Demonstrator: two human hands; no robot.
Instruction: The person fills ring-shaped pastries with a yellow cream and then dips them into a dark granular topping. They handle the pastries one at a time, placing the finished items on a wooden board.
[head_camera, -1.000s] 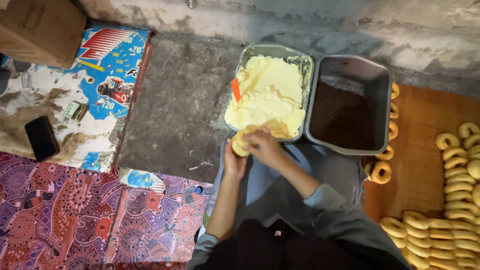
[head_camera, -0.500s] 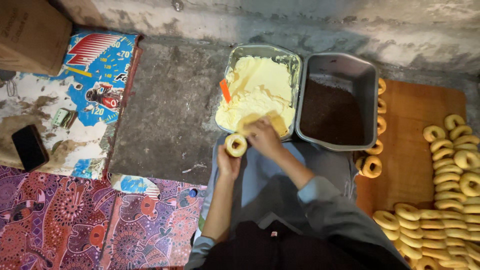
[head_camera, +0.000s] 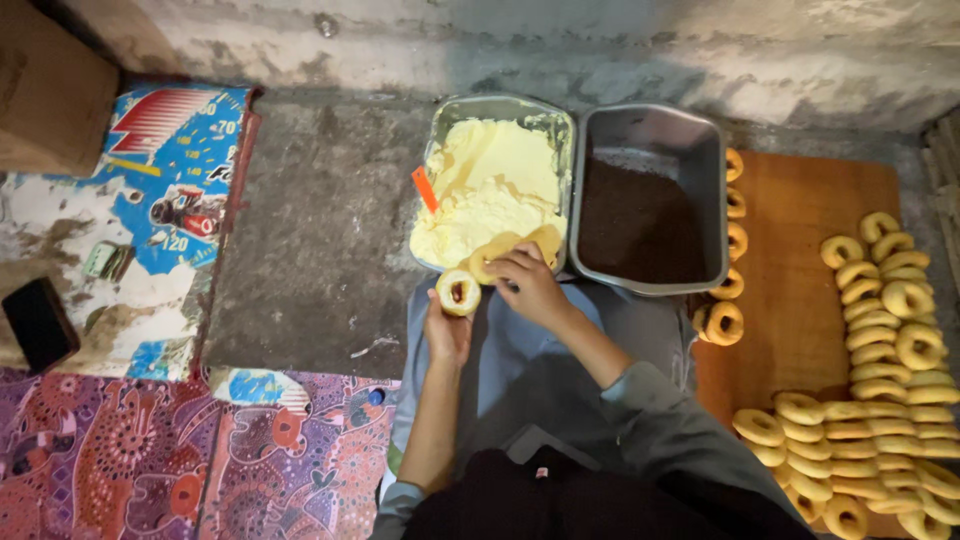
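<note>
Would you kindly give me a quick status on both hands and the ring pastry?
Left hand holds ring pastry, upright. Right hand holds flat scraper at cream tray edge. Nothing between pastry and cream.

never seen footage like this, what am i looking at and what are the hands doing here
This is one camera worn on a person's head, looking down at their own two bare hands. The left hand holds a ring-shaped pastry in its grip. The right hand holds a flat tan scraper at the edge of a metal tray of pale yellow cream. Beside it is a grey tray of dark crumbs. On the right, a wooden board carries many plain rings.
</note>
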